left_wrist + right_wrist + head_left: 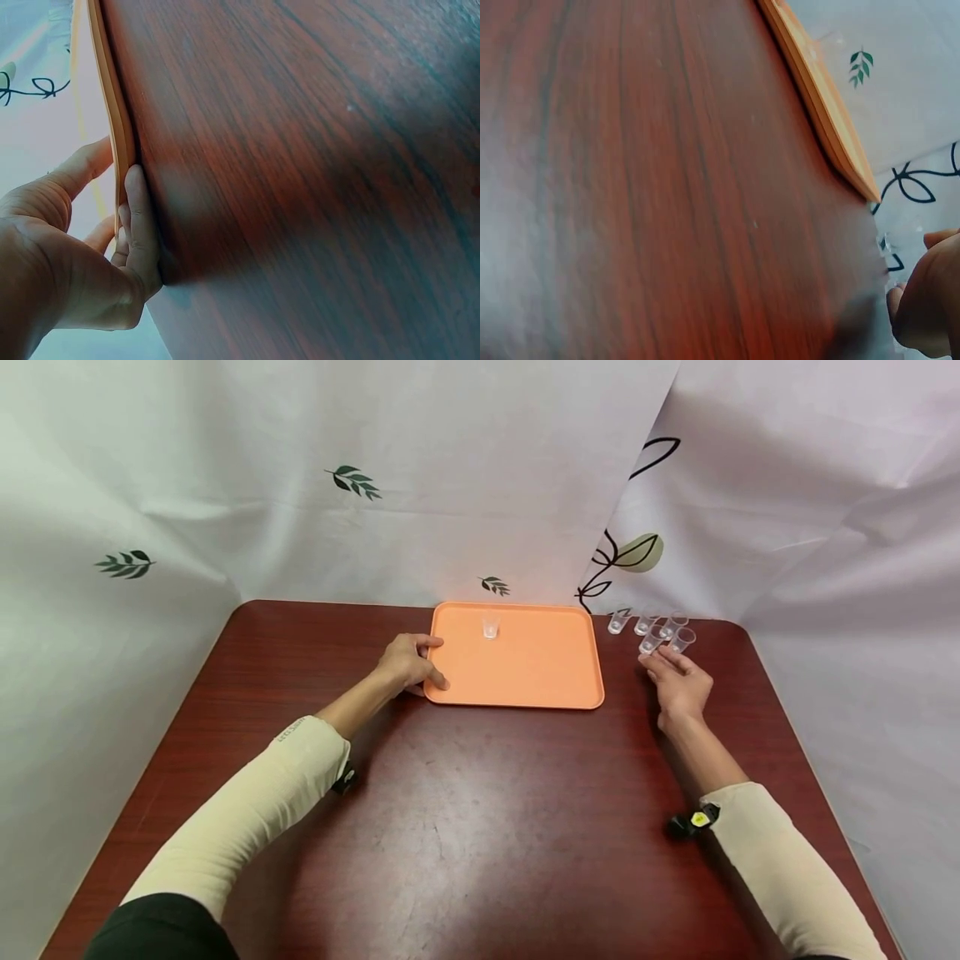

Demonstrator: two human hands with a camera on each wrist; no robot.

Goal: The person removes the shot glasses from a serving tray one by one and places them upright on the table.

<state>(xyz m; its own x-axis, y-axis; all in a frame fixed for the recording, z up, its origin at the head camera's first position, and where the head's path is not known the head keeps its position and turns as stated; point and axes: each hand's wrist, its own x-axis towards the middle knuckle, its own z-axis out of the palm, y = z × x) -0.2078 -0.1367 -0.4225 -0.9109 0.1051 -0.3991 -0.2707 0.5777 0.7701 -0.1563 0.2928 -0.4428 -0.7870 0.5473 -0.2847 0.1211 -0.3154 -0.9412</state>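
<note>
An orange tray (525, 672) lies on the table with one small clear plastic cup (490, 628) near its back edge. My left hand (408, 662) grips the tray's left end, its thumb over the rim; in the left wrist view, fingers reach under the tray edge (120, 150). To the right of the tray, several matching clear cups (673, 625) stand in a group. My right hand (684, 685) is at the front of that group, fingertips at the base of a front cup (654, 637). The right wrist view cuts off most of this hand (930, 300).
The dark red wood-grain table (480, 810) stretches between both forearms. A white cloth (450, 485) with leaf prints hangs behind the table's back edge and along its sides. Both sleeves carry a small black device, one (693, 821) beneath the right forearm.
</note>
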